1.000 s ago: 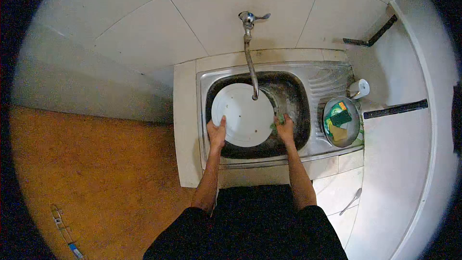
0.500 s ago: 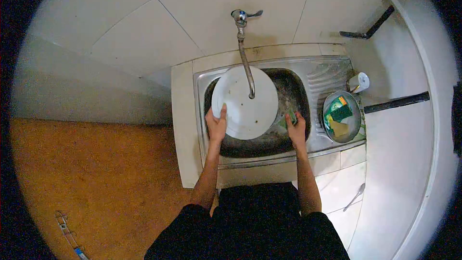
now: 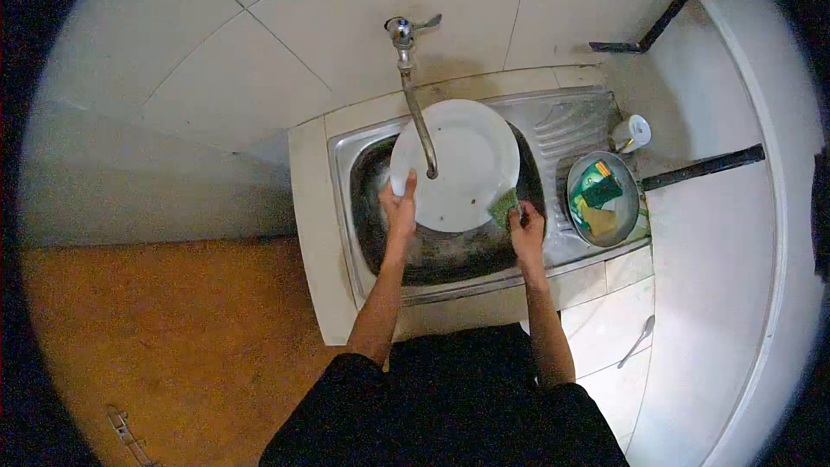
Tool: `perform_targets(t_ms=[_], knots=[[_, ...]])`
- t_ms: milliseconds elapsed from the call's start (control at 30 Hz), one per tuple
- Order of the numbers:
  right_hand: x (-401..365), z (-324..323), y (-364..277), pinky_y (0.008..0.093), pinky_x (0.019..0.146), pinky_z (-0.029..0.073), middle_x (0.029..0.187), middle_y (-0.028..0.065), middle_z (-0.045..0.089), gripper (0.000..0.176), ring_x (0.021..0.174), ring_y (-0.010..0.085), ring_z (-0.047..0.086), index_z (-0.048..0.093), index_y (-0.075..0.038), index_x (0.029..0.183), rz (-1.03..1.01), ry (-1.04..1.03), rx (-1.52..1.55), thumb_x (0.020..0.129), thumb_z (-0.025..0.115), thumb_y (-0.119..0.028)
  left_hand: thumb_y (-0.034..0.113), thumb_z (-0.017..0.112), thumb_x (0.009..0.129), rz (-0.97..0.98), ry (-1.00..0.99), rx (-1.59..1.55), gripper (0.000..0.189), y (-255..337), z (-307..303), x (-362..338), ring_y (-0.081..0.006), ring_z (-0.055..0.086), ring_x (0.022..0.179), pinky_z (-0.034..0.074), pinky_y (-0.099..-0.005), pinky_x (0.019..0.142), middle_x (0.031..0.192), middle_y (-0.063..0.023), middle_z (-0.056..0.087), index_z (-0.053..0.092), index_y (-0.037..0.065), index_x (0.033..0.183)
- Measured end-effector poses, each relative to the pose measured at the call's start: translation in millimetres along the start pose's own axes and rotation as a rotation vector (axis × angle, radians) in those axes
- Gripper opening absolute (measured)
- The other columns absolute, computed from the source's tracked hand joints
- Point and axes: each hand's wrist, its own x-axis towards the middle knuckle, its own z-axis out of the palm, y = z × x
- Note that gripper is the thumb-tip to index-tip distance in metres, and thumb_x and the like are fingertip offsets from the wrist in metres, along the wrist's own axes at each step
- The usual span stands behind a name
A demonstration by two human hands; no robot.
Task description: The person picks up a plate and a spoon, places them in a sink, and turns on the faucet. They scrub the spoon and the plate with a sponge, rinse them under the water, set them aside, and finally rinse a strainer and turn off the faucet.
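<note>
My left hand [image 3: 401,204] grips the lower left rim of a round white plate [image 3: 462,156], holding it tilted over the steel sink [image 3: 363,233]. Small dark specks show on the plate's face. My right hand [image 3: 526,227] holds a green sponge [image 3: 503,205] against the plate's lower right edge. The curved tap [image 3: 418,117] comes down from the wall and its spout ends in front of the plate's middle.
On the sink's ribbed drainboard to the right stands a metal bowl [image 3: 575,207] with green and yellow sponges in it. A white cup [image 3: 633,131] lies behind it. A spoon [image 3: 636,342] lies on the white counter at lower right. Orange floor is on the left.
The plate has been lifted up and toward the wall, now in front of the tap. My right hand with the sponge has moved onto the plate's edge.
</note>
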Motion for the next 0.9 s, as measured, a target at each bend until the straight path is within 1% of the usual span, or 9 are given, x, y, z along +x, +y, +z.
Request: perform_targets(t_ms=[133,200,400,500,567,700,733,800,900], knots=[[-5.4,-6.0,-1.8,0.0332,0.071,0.043,0.080,0.0157,0.060,0.019,0.075,0.0276,0.057,0.057,0.001,0.093,-0.227,0.075,-0.104,0.077,0.055,-0.008,0.024,0.061,0.080,0.154,-0.074,-0.016,0.029,-5.8,6.5,7.2,-0.0091,0.051,0.075,0.042,-0.0239,0.066,0.083,-0.0027,0.060,0.058,-0.001,0.094],[-7.2,-5.5,-2.7,0.0347,0.072,0.043,0.082,0.0168,0.060,0.019,0.077,0.0301,0.057,0.057,0.001,0.093,-0.253,0.068,-0.152,0.075,0.054,-0.006,0.026,0.060,0.081,0.184,-0.051,0.202,0.031,-3.3,6.2,5.1,-0.0095,0.051,0.075,0.042,-0.0245,0.067,0.083,-0.0038,0.060,0.058,-0.001,0.095],[7.7,11.9,-27.7,0.0370,0.074,0.043,0.088,0.0167,0.057,0.026,0.083,0.0344,0.054,0.057,0.002,0.093,-0.341,-0.011,-0.260,0.067,0.054,0.000,0.025,0.058,0.082,0.375,-0.001,0.163,0.029,5.1,3.5,-4.6,-0.0095,0.052,0.073,0.042,-0.0243,0.065,0.082,-0.0054,0.061,0.058,-0.003,0.094],[14.6,43.8,0.1,0.0383,0.075,0.044,0.091,0.0154,0.055,0.028,0.087,0.0326,0.052,0.058,0.001,0.092,-0.443,0.014,-0.371,0.064,0.054,0.002,0.022,0.058,0.082,0.249,-0.013,0.123,0.026,2.0,-1.3,-7.6,-0.0083,0.051,0.069,0.041,-0.0240,0.062,0.077,-0.0044,0.060,0.058,-0.003,0.090],[7.7,60.9,7.1,0.0424,0.092,0.035,0.114,0.0194,0.047,0.035,0.108,0.0352,0.043,0.055,-0.003,0.105,-0.460,-0.413,-0.626,0.070,0.049,-0.002,0.021,0.058,0.082,0.276,0.005,0.126,0.025,6.3,-4.9,-8.1,-0.0073,0.051,0.067,0.041,-0.0233,0.060,0.075,-0.0036,0.059,0.058,-0.002,0.089],[-18.3,64.4,13.5,0.0415,0.096,0.032,0.122,0.0170,0.042,0.043,0.116,0.0347,0.037,0.046,-0.003,0.115,-0.471,-0.559,-0.669,0.072,0.049,-0.005,0.019,0.058,0.082,0.174,0.010,0.229,0.021,28.4,-17.6,-11.4,-0.0051,0.049,0.065,0.039,-0.0209,0.057,0.071,-0.0018,0.058,0.058,-0.002,0.087],[-23.2,59.8,13.5,0.0415,0.096,0.032,0.122,0.0170,0.042,0.043,0.116,0.0347,0.037,0.046,-0.003,0.115,-0.473,-0.564,-0.668,0.072,0.049,-0.005,0.019,0.058,0.082,0.172,0.015,0.230,0.021,25.2,-21.2,-8.8,-0.0051,0.049,0.065,0.039,-0.0209,0.057,0.071,-0.0018,0.058,0.058,-0.002,0.087],[-28.4,48.4,12.1,0.0382,0.080,0.043,0.099,0.0138,0.053,0.031,0.091,0.0320,0.050,0.055,0.000,0.099,-0.718,-0.306,-0.645,0.068,0.051,0.000,0.018,0.058,0.082,0.174,0.005,0.102,0.021,23.4,-27.2,-2.6,-0.0046,0.049,0.064,0.039,-0.0196,0.056,0.072,-0.0009,0.058,0.059,-0.002,0.086],[-21.9,41.8,16.3,0.0383,0.082,0.042,0.101,0.0142,0.052,0.031,0.092,0.0327,0.049,0.055,-0.001,0.100,-0.557,-0.252,-0.563,0.070,0.051,0.000,0.018,0.058,0.082,0.226,0.071,0.082,0.020,32.1,-28.7,-3.6,-0.0058,0.050,0.065,0.040,-0.0210,0.058,0.074,-0.0017,0.059,0.059,-0.002,0.088]])
